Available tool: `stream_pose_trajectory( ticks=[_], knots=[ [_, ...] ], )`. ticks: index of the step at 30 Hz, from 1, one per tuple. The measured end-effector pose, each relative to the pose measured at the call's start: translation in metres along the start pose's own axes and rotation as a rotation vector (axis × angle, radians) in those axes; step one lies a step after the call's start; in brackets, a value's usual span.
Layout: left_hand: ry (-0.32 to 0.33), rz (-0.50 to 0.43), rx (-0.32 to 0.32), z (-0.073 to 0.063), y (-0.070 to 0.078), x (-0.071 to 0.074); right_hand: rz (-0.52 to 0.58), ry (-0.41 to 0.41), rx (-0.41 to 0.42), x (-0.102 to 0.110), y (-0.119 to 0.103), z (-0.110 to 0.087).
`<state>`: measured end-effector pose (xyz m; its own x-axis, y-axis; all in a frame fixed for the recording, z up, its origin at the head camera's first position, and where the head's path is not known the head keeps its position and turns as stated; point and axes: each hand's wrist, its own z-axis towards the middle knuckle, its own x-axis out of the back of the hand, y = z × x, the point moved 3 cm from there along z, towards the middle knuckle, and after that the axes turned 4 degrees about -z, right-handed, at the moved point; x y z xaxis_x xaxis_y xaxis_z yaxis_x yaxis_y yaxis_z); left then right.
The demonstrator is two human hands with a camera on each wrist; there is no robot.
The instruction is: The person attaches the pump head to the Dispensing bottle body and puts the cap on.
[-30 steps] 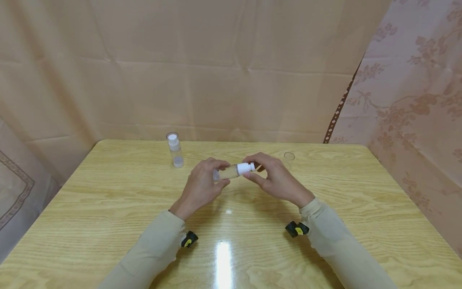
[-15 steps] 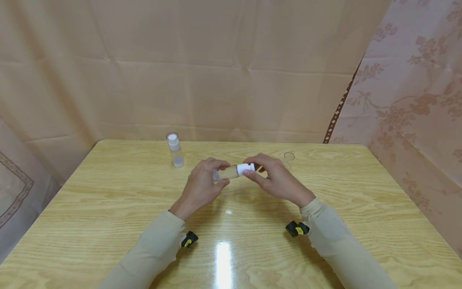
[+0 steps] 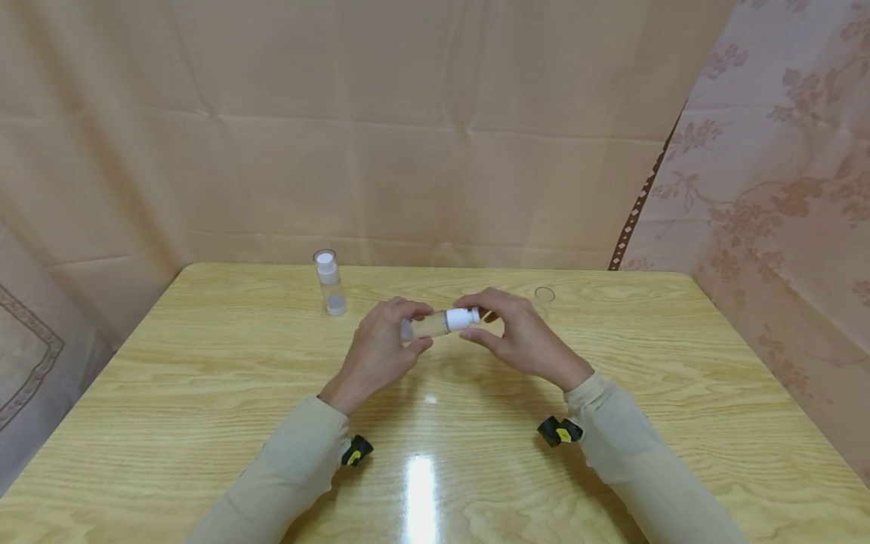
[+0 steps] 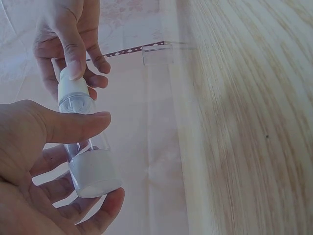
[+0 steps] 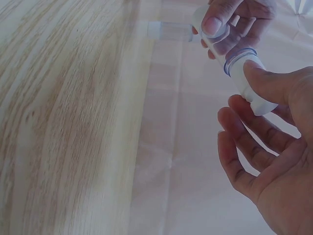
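Observation:
Both hands hold a clear pump bottle (image 3: pixel 430 326) lying almost level above the table. My left hand (image 3: pixel 382 341) grips its lower end between thumb and fingers; the left wrist view shows a white base (image 4: pixel 95 172) there. At the other end, my right hand (image 3: pixel 522 337) pinches the white pump head (image 3: pixel 459 319), thumb on the near side and index finger over the far side. In the right wrist view the right thumb (image 5: pixel 259 81) lies on the white collar, while the other fingers are loosely bent below it.
A second clear bottle with a white pump top (image 3: pixel 330 283) stands upright at the back left of the wooden table (image 3: pixel 238 378). A clear cap (image 3: pixel 544 294) stands at the back right. Curtains (image 3: pixel 408 151) hang behind the table's far edge.
The right thumb slid up over the white pump head, then back down to its lower edge, and the head looks slightly turned. My left hand and the bottle's position stay the same.

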<state>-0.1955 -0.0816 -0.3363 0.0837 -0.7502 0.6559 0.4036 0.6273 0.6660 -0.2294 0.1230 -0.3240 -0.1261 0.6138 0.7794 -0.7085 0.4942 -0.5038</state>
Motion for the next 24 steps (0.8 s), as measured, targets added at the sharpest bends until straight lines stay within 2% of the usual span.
stream_pose_trajectory(
  ticks=[10,24],
  knots=[
    [0.002,0.007,0.001,-0.0001,0.0005,0.0004,0.030,-0.016,-0.021,-0.0004,0.0009,0.0007],
    [0.002,0.005,-0.004,-0.0001,0.0022,0.0008,0.046,-0.076,-0.095,-0.0006,0.0037,0.0013]
  ],
)
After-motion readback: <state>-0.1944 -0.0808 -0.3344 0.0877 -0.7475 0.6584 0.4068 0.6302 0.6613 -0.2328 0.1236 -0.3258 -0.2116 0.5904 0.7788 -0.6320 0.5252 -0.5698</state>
